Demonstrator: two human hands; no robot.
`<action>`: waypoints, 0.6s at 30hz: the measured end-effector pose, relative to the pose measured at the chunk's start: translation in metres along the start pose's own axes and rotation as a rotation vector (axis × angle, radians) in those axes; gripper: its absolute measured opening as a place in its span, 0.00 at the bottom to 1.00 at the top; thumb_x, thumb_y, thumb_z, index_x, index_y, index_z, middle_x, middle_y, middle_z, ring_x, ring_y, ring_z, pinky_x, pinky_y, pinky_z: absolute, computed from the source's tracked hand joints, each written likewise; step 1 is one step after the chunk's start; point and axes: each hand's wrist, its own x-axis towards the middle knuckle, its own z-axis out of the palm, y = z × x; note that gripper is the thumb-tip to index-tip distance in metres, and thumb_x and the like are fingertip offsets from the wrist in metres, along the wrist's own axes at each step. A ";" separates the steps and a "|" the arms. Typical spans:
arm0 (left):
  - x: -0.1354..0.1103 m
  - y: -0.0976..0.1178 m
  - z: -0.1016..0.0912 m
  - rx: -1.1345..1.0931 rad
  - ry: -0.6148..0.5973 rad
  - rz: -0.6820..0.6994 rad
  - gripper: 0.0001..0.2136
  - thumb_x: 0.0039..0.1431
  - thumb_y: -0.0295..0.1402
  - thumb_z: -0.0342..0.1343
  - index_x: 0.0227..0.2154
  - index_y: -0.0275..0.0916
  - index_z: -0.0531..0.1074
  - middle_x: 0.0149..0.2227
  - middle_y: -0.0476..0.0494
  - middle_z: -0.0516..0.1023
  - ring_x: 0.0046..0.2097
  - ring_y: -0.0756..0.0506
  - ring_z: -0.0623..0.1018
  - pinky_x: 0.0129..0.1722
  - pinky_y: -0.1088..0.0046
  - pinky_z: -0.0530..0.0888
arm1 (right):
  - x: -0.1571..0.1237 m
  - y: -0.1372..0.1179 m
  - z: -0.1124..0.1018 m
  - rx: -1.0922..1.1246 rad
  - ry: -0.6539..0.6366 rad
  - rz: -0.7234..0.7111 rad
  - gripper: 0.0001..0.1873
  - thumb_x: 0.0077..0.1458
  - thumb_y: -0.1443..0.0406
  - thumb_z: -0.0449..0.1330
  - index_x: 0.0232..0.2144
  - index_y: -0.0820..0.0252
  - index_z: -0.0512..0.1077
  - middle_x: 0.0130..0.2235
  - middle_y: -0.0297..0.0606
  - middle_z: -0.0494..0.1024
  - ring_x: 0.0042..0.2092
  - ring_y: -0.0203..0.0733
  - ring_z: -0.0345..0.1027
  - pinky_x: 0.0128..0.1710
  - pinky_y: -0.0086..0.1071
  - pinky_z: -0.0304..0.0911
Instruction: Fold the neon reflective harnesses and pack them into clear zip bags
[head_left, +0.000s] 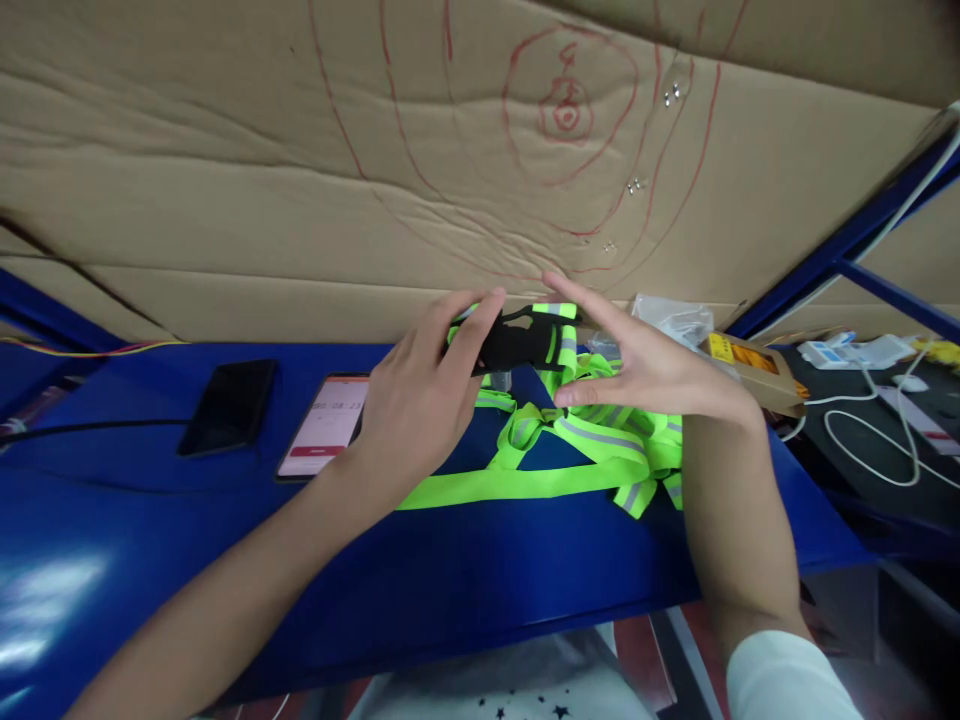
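A neon yellow-green reflective strap harness (585, 450) lies bunched on the blue table (465, 580). My left hand (420, 395) is closed on a black buckle piece (517, 342) attached to the straps and lifts it above the table. My right hand (645, 370) is beside the buckle with its fingers stretched out, fingertips touching the strap end at the buckle.
A dark phone (229, 405) and a lit phone with a timer screen (326, 425) lie left of my hands. A cardboard wall (450, 150) with red scribbles stands behind. A yellow box (754, 365), plastic bags and white cables (870, 430) sit at the right.
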 end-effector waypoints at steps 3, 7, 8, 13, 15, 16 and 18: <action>0.000 0.002 -0.006 -0.094 0.016 0.015 0.35 0.65 0.21 0.47 0.72 0.47 0.51 0.68 0.37 0.65 0.69 0.35 0.68 0.65 0.50 0.74 | 0.014 0.000 0.005 0.111 0.023 -0.030 0.54 0.51 0.48 0.73 0.72 0.53 0.55 0.74 0.41 0.57 0.74 0.52 0.53 0.72 0.50 0.56; 0.001 0.002 -0.013 -0.277 0.024 0.017 0.28 0.70 0.28 0.47 0.71 0.48 0.53 0.69 0.38 0.63 0.70 0.37 0.66 0.70 0.50 0.67 | 0.028 -0.001 0.017 0.265 0.174 -0.006 0.52 0.48 0.46 0.73 0.69 0.51 0.59 0.66 0.42 0.68 0.63 0.52 0.69 0.58 0.46 0.74; 0.001 0.001 -0.015 -0.366 0.015 0.015 0.28 0.71 0.31 0.48 0.71 0.49 0.53 0.70 0.39 0.64 0.70 0.38 0.66 0.70 0.51 0.68 | 0.030 -0.001 0.020 0.288 0.212 0.003 0.51 0.48 0.46 0.73 0.68 0.51 0.59 0.65 0.42 0.69 0.61 0.52 0.71 0.56 0.45 0.76; 0.005 -0.015 -0.022 -0.972 -0.090 -0.031 0.30 0.68 0.33 0.54 0.70 0.53 0.54 0.72 0.45 0.60 0.69 0.39 0.69 0.62 0.59 0.76 | 0.033 0.001 0.030 0.383 0.335 0.016 0.43 0.53 0.49 0.69 0.65 0.52 0.59 0.59 0.39 0.75 0.57 0.50 0.75 0.56 0.46 0.76; 0.008 -0.029 -0.022 -1.049 -0.111 -0.061 0.30 0.67 0.34 0.57 0.69 0.52 0.56 0.72 0.45 0.61 0.64 0.40 0.75 0.59 0.62 0.78 | 0.032 0.000 0.031 0.416 0.353 0.001 0.40 0.55 0.52 0.68 0.65 0.50 0.58 0.59 0.38 0.75 0.58 0.48 0.75 0.58 0.44 0.75; 0.009 -0.036 -0.020 -1.023 -0.111 -0.071 0.30 0.67 0.35 0.59 0.68 0.52 0.56 0.71 0.45 0.63 0.60 0.42 0.77 0.57 0.63 0.79 | 0.031 -0.001 0.031 0.424 0.361 -0.010 0.40 0.55 0.53 0.68 0.65 0.49 0.58 0.61 0.37 0.74 0.58 0.47 0.74 0.58 0.44 0.75; 0.012 -0.050 -0.014 -0.911 -0.097 -0.068 0.29 0.67 0.38 0.61 0.67 0.50 0.58 0.66 0.45 0.70 0.53 0.45 0.80 0.53 0.66 0.80 | 0.029 -0.004 0.030 0.415 0.382 -0.030 0.43 0.55 0.54 0.68 0.67 0.49 0.55 0.63 0.38 0.72 0.59 0.46 0.74 0.58 0.42 0.75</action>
